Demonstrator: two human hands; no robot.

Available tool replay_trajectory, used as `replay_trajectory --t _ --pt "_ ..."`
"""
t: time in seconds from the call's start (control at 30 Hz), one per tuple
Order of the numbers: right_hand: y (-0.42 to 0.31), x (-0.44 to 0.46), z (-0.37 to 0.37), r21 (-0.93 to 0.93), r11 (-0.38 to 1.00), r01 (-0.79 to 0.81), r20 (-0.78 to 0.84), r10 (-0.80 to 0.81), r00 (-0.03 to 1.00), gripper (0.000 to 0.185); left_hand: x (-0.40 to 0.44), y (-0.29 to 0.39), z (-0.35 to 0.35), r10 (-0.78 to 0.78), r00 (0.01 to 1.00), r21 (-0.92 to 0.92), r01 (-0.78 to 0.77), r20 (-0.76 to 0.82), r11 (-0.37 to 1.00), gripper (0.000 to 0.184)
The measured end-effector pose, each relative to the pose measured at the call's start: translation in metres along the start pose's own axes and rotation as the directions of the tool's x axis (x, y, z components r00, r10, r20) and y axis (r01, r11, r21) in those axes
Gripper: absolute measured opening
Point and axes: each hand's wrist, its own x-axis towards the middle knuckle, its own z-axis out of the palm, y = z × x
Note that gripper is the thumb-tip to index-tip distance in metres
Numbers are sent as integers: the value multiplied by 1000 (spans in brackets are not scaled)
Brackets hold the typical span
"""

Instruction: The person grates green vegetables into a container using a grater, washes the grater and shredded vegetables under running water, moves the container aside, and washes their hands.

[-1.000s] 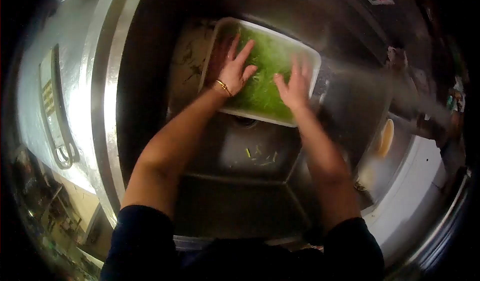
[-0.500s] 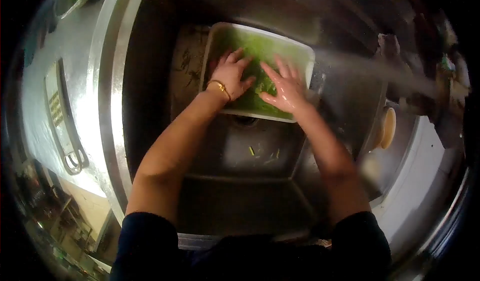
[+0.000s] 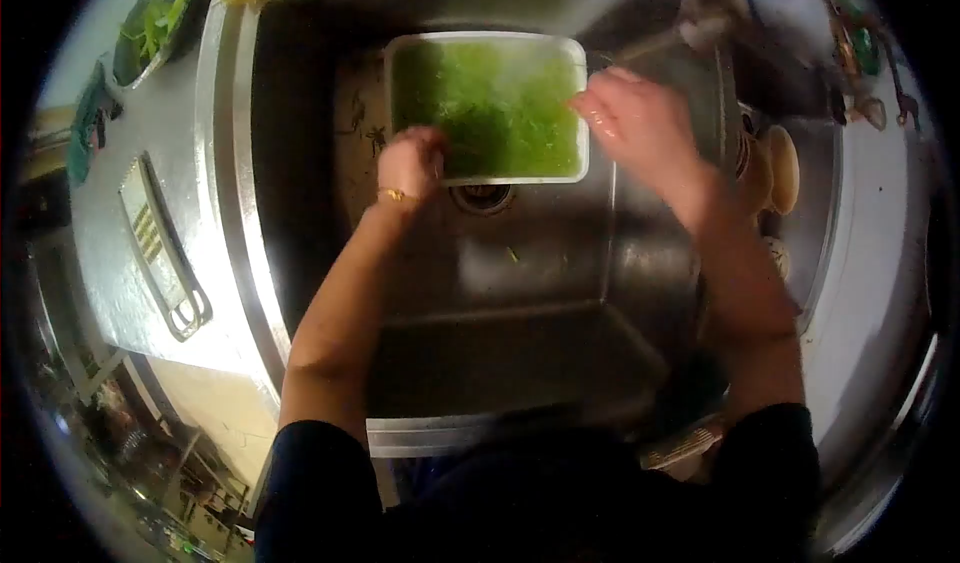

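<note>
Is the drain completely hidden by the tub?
No, the drain is visible beside the near rim of the tub.

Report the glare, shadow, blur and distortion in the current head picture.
Head view: white glare on the flat silver metal counter; head view: deep shadow along the left and near walls of the grey metal sink; head view: blurred green contents in the white-rimmed rectangular tray, single pieces hard to tell; head view: fisheye distortion, outer edges bowed and the corners black.

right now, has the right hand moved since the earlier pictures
Yes, the right hand has moved rightward, farther from the sink drain than before.
</note>
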Motion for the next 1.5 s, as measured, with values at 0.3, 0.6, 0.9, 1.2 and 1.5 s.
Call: replay_trajectory --t 0.3,0.6,0.9,1.2,1.5 --pt "-22 -26 -113 -201 949 242 -678 -313 665 9 -49 -9 46 284 947 90 -273 -147 958 18" --pt "-26 -66 -155 -417 906 75 -649 -354 674 16 -15 -10 24 216 942 -5 -225 -258 974 12" --pt "-33 -64 -144 -367 930 30 -679 -290 675 27 4 -52 13 -283 792 -525 -55 -541 849 33" --pt "-13 -24 138 673 738 -45 -453 459 764 43 33 -102 30 -390 877 -419 254 -280 872 43" --pt "56 65 206 292 920 -260 -165 317 934 61 2 -35 15 -415 862 -485 240 -293 841 38"
